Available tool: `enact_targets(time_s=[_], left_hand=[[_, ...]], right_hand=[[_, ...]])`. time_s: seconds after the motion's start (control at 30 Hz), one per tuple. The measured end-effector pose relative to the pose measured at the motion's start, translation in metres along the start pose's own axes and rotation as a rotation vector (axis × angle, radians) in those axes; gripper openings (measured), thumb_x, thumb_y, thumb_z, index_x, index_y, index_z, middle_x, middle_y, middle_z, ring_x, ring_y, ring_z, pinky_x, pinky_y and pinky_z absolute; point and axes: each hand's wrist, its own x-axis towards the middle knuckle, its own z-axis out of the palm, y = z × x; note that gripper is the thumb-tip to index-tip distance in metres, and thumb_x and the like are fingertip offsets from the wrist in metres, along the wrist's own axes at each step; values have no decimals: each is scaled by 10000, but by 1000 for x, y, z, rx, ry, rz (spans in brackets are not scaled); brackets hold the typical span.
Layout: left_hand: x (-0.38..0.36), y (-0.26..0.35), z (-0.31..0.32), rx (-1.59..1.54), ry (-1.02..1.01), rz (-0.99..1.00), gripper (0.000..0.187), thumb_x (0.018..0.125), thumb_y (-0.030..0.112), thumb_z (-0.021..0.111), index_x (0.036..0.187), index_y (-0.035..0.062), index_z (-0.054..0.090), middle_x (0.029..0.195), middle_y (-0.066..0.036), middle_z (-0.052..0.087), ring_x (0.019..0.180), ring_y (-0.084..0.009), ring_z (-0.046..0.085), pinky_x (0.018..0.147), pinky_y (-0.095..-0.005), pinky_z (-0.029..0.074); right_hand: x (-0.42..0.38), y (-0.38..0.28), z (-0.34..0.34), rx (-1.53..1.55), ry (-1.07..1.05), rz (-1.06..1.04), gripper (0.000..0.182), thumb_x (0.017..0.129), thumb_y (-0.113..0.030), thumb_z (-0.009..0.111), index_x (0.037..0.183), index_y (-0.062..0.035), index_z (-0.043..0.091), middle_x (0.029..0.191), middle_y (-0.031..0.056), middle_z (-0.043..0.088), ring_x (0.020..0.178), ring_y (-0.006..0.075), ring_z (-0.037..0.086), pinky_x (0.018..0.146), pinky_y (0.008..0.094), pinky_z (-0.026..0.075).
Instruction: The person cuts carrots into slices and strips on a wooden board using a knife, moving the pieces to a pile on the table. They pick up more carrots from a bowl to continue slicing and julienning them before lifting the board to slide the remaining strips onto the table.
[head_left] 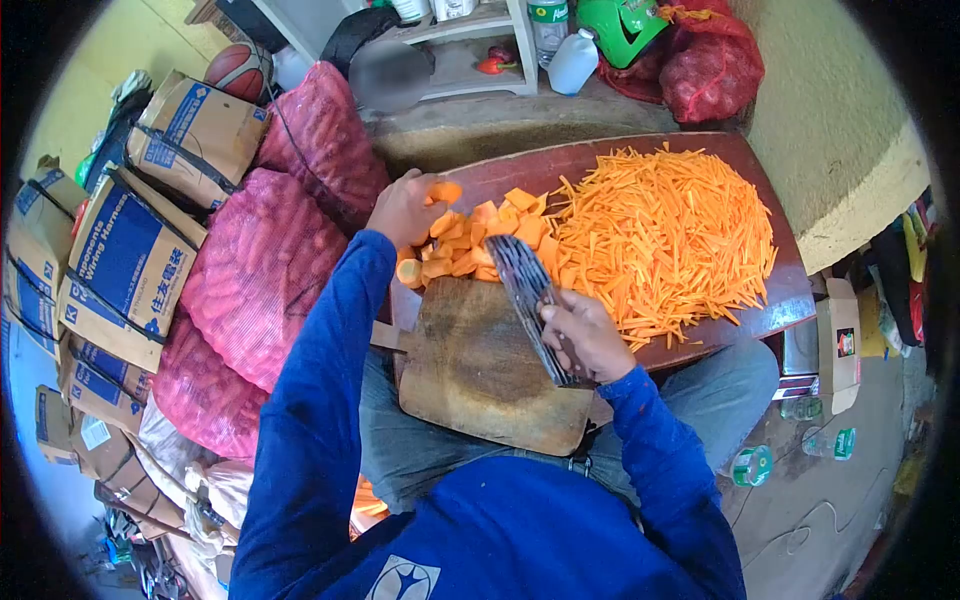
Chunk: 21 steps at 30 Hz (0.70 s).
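My left hand (403, 208) is closed at the left end of a pile of carrot chunks (470, 240), with an orange carrot chunk (445, 191) at its fingertips. In my right hand (590, 338) is a broad, dark, streaked knife (527, 300), held tilted above the right side of a worn wooden cutting board (490, 360). The bare board lies over my lap. Right of the chunks, a large heap of thin carrot strips (665, 240) covers much of the reddish-brown table (795, 300).
Pink mesh sacks of carrots (265, 270) crowd the left side, beside stacked cardboard boxes (125, 265). Behind the table are a low ledge (460, 130), a pale plastic bottle (572, 62) and a red mesh sack (712, 75). Plastic bottles (752, 466) lie on the right floor.
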Motion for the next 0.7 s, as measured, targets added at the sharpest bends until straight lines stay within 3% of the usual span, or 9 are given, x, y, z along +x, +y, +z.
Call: enact_targets(time_s=[0.13, 0.2, 0.33, 0.4, 0.5, 0.6, 0.7], left_hand=[[29, -44, 37, 39, -146, 108, 420, 837, 210, 809, 1223, 64, 729, 1107, -238, 701, 993, -439, 699, 876, -483, 574], [35, -57, 51, 40, -176, 151, 401, 843, 281, 808, 1194, 94, 756, 1126, -212, 684, 1092, -436, 680, 938, -532, 556], [37, -55, 47, -33, -222, 57, 430, 822, 263, 844, 1215, 107, 762, 1124, -214, 681, 1068, -427, 690, 906, -507, 566], [34, -56, 44, -196, -187, 28, 447, 798, 169, 887, 1211, 58, 759, 1010, -214, 738, 916, -341, 730, 827, -441, 582], [36, -57, 40, -193, -115, 51, 499, 766, 117, 907, 1237, 55, 753, 971, -174, 737, 881, -285, 722, 822, -421, 586], [35, -55, 29, -269, -163, 9, 496, 730, 140, 910, 1208, 100, 783, 1044, -200, 760, 962, -365, 744, 833, -421, 587], [37, -61, 30, -251, -140, 3, 554, 703, 102, 903, 1239, 73, 765, 1095, -214, 770, 989, -353, 760, 864, -422, 595]], right_hand=[[-2, -3, 2, -127, -13, -20, 262, 1050, -275, 637, 921, -48, 611, 657, -21, 582, 455, 75, 536, 422, 268, 414], [1, 1, 0, -137, -19, -26, 264, 1050, -273, 639, 917, -47, 609, 655, -23, 581, 455, 77, 538, 425, 267, 418], [1, -2, 3, -121, -37, 1, 273, 1053, -264, 636, 889, -48, 601, 657, -26, 573, 452, 73, 535, 433, 256, 426], [2, -6, 5, -107, -44, 22, 275, 1055, -261, 632, 883, -49, 600, 661, -25, 570, 452, 71, 533, 433, 253, 425], [1, -7, 5, -109, -35, 40, 279, 1060, -254, 624, 874, -48, 594, 671, -20, 567, 460, 68, 536, 436, 249, 426], [5, -3, 2, -143, -34, 44, 285, 1064, -257, 621, 875, -46, 588, 679, -13, 567, 467, 73, 541, 436, 252, 426], [6, 1, 0, -149, -51, 23, 249, 1069, -269, 615, 954, -48, 632, 697, -13, 591, 468, 67, 521, 424, 238, 393]])
